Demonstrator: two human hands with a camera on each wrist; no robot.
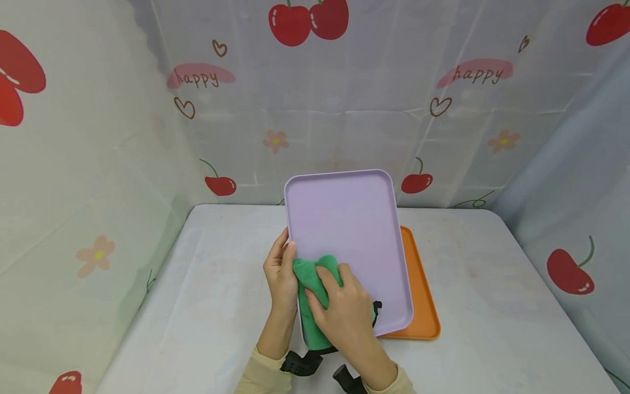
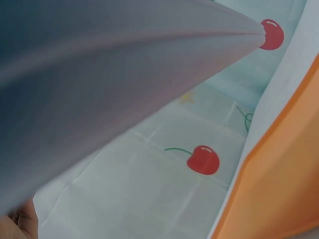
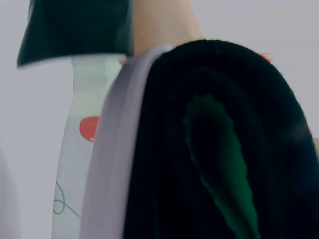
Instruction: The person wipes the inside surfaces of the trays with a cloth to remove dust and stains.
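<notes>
A lilac rectangular tray (image 1: 344, 219) is held up, tilted, over the table in the head view. My left hand (image 1: 282, 276) grips its left edge, thumb on the inner face. Bunched in my right hand (image 1: 344, 306) is a green cloth (image 1: 310, 312), pressed against the lower left part of the tray. The right wrist view shows the folded cloth (image 3: 219, 164) close up and dark, beside the tray's rim (image 3: 112, 159). From the left wrist, the tray's shaded outer side (image 2: 124, 84) fills the upper left.
An orange tray (image 1: 423, 306) lies on the white table (image 1: 492, 306), partly hidden behind the lilac one. Cherry-printed curtains (image 1: 344, 126) surround the table at the back and both sides. Black straps with camera mounts (image 1: 302, 363) sit at the wrists.
</notes>
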